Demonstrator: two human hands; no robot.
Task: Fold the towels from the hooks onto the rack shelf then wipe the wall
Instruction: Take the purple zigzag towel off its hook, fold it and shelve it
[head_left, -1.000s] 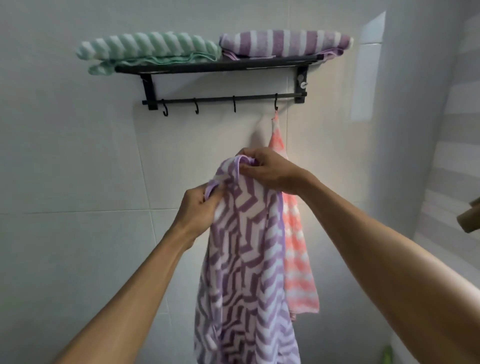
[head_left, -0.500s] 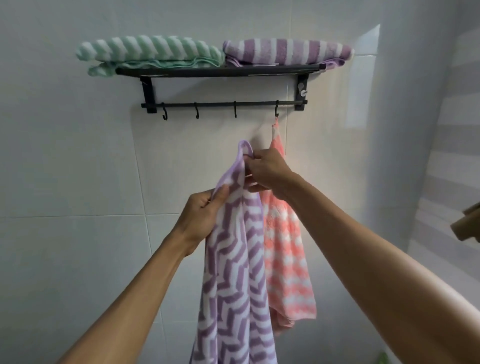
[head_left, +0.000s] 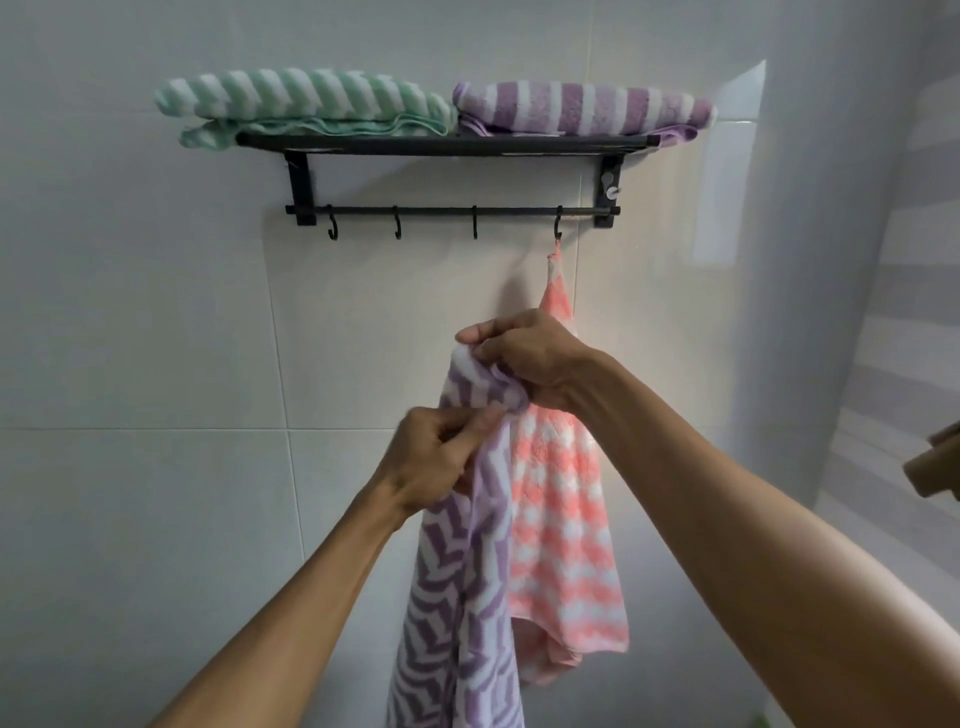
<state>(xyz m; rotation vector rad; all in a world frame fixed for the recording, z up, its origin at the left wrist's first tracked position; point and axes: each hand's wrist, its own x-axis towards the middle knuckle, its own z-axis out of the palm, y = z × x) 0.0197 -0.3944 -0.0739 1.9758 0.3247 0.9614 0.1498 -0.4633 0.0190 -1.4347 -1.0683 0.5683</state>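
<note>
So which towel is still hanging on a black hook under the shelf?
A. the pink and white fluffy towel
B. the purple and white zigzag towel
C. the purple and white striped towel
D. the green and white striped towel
A: the pink and white fluffy towel hangs by its corner from the rightmost black hook; the zigzag one is in both hands, and the two striped ones lie folded on the shelf.

- I get one view only, from the head camera, so nothing is shared with a second view.
- It faces a tiled wall (head_left: 156, 364) close ahead, tilted slightly upward at the black rack (head_left: 447, 143).
- Both forearms enter from the bottom edge.
</note>
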